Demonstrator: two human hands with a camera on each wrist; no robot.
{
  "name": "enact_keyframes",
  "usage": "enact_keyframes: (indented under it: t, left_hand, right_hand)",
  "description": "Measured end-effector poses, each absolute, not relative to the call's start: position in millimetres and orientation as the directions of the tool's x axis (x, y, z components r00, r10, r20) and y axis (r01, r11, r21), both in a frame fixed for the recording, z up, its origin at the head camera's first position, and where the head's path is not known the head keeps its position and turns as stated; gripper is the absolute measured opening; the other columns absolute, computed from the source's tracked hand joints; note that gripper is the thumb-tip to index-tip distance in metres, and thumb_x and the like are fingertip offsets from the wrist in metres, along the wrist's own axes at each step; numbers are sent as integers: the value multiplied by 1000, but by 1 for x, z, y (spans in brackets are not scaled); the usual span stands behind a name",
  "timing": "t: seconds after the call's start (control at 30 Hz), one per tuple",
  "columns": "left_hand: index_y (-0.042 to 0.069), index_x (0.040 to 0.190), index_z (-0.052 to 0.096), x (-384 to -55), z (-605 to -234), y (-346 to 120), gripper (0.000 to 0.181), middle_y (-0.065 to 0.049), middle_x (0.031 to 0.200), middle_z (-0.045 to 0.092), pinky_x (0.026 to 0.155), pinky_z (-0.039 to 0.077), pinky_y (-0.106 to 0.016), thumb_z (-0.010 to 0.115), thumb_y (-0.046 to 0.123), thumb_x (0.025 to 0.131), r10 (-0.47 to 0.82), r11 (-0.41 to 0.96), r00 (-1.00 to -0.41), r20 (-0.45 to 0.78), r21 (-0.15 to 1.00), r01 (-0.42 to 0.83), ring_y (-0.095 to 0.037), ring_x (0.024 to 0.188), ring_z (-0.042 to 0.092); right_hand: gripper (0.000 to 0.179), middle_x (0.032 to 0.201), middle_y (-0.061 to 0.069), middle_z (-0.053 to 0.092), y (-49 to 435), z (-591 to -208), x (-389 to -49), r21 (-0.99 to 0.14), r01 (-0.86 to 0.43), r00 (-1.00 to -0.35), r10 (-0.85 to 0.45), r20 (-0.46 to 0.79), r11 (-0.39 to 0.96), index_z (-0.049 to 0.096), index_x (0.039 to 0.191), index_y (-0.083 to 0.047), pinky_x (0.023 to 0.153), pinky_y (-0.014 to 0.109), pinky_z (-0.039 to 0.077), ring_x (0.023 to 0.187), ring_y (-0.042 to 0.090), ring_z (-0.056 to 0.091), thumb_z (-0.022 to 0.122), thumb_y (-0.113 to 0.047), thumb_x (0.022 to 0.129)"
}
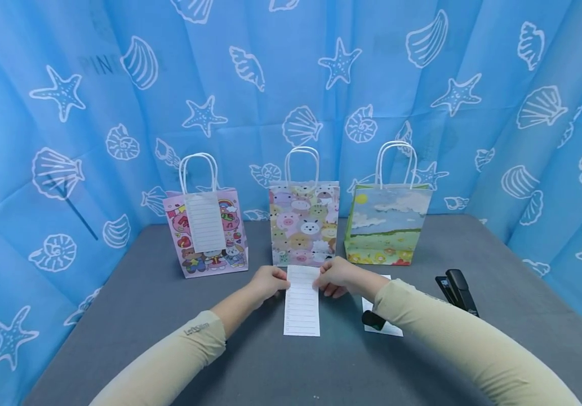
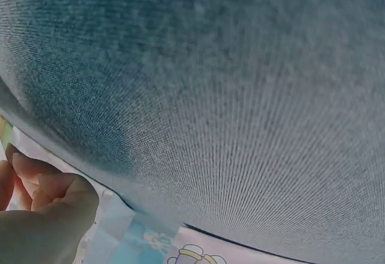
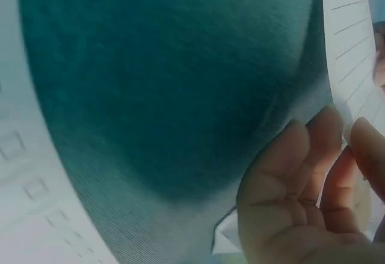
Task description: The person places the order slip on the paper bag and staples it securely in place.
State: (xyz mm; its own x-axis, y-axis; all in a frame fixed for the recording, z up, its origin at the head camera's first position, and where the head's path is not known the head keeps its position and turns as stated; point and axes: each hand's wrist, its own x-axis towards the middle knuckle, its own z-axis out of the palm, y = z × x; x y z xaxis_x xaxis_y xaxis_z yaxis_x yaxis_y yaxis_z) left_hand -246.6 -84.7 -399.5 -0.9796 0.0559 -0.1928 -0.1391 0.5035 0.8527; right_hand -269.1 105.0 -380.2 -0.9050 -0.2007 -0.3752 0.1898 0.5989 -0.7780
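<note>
In the head view, a lined paper slip [image 1: 302,310] with small checkboxes is held upright between my two hands, before the middle paper bag [image 1: 305,225] with animal faces. My left hand [image 1: 269,282] pinches its left edge; my right hand [image 1: 338,276] pinches the right edge. In the right wrist view, thumb and fingertips of the right hand [image 3: 301,198] meet at the border of the held slip [image 3: 349,41]. The left wrist view shows the left hand [image 2: 54,210] with bent fingers at the frame's edge; the slip is hardly visible there.
A pink cartoon bag [image 1: 174,225] at left has a lined slip [image 1: 206,223] on its front. A meadow-print bag [image 1: 387,225] stands at right. Another slip [image 1: 384,330] lies partly under my right forearm, near a black stapler [image 1: 460,290]. Behind hangs a blue curtain [image 1: 291,73].
</note>
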Motion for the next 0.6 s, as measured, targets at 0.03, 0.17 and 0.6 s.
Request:
enact_keyframes:
  t: [0.03,0.17,0.6]
  left_hand:
    - [-2,93,66,-247,-399,-85,5,-7,84,61,55,41,-27,67,1,88,57,496,-980,-192,857,-140,-18,66,53]
    - [-3,96,66,-248,-395,-88,8,-8,87,64,59,44,-29,66,1,89,59,466,-982,-180,875,-133,-19,71,55]
    - [-5,101,66,-249,-378,-90,12,-9,91,66,78,51,-36,65,0,90,89,442,-986,-138,893,-85,-23,87,61]
  right_hand:
    - [26,72,6,61,105,-379,-269,-781,184,-909,-200,-366,596,53,70,-11,53,29,47,59,18,58,72,-8,86]
    - [23,74,6,62,105,-373,-269,-797,164,-916,-209,-341,582,55,71,-10,53,29,47,59,19,58,71,-8,87]
    - [19,71,3,54,111,-351,-272,-855,139,-925,-243,-293,500,56,76,-8,56,31,45,60,15,50,67,-8,90]
